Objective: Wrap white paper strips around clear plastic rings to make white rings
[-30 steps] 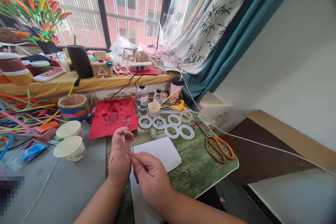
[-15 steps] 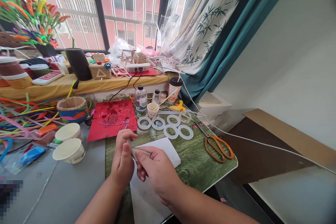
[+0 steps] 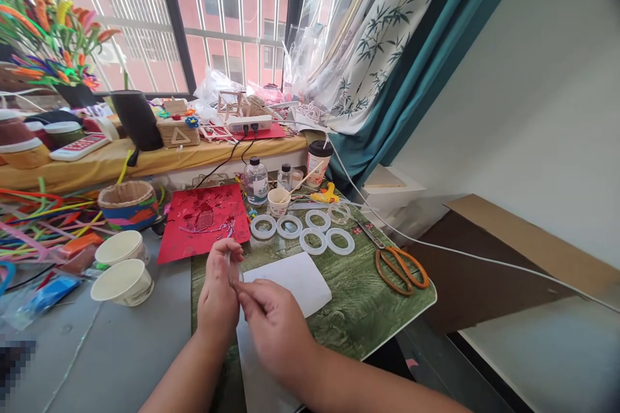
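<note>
My left hand (image 3: 220, 290) is raised over the near part of the green mat, its fingers curled round a small clear ring-like piece (image 3: 234, 269). My right hand (image 3: 276, 319) meets it from the right, thumb and fingers pinched at the lower end of that piece; whatever is between those fingertips is too small to name. Under both hands lies a white sheet of paper (image 3: 303, 284). Beyond it, several translucent ring molds (image 3: 312, 241) rest on the green mat (image 3: 358, 310).
Orange-handled scissors (image 3: 402, 270) lie at the right. A red sheet (image 3: 203, 222) with dark red bits is behind my left hand. Two paper cups (image 3: 123, 282) stand at the left. A small cup with a stick (image 3: 278, 203), a bottle (image 3: 256, 182) and a yellow glue gun (image 3: 325, 193) stand farther back.
My right hand has turned and moved slightly left, closer against my left hand. The flat pale piece seen between the fingers earlier is now mostly hidden. The whole view has shifted slightly.
</note>
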Tool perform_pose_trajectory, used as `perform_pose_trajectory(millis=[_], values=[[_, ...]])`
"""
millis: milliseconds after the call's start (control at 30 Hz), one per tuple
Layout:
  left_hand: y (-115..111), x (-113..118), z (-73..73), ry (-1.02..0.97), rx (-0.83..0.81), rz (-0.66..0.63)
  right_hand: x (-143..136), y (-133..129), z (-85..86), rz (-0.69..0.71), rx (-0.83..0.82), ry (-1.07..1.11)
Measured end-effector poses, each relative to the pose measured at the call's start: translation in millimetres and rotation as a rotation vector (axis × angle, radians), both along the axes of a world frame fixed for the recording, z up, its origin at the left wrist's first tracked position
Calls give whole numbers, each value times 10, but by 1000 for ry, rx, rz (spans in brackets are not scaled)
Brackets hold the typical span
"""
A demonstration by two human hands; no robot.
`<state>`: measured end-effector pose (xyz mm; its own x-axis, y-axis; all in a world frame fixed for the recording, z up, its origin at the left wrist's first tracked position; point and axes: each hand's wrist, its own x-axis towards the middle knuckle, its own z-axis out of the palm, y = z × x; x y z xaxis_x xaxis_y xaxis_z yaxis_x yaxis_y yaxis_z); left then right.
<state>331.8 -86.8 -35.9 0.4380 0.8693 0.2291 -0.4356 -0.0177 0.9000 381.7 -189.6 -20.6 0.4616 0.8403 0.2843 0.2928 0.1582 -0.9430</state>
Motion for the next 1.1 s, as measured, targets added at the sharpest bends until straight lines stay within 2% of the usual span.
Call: perform_pose_trajectory(millis=[67,133,200,267,333,400,467,533,667,733,800,867,967,1100], values=[[21,-29,-11,83,126,-7,-52,47,119,4,-66,390],[35,-62,-9,152,251,-2,-68,71,191,23,-79,562],[33,-85,9,174,327,4,-41,57,186,-19,-45,413],[15,-91,36,163,339,6,13,8,103,-41,17,50],[-11,-79,55,150,301,8,64,-55,-20,0,78,-277],[-39,-55,52,148,224,1,83,-103,-123,49,106,-418],[-60,-31,34,133,137,-10,58,-110,-155,23,108,-389],[-67,-15,16,128,111,-16,-1,-71,-103,-48,99,-237],[-45,-27,36,175,261,2,-99,38,86,-132,45,131],[-34,-47,62,182,335,23,-97,40,102,-115,38,161],[-35,-64,74,177,363,42,-60,-3,28,-65,64,24],[-42,-62,63,163,294,49,0,-59,-104,-11,119,-213],[-33,-21,30,111,20,55,105,-85,-298,33,188,-518],[42,55,48,-77,-331,44,197,10,-399,57,222,-773]])
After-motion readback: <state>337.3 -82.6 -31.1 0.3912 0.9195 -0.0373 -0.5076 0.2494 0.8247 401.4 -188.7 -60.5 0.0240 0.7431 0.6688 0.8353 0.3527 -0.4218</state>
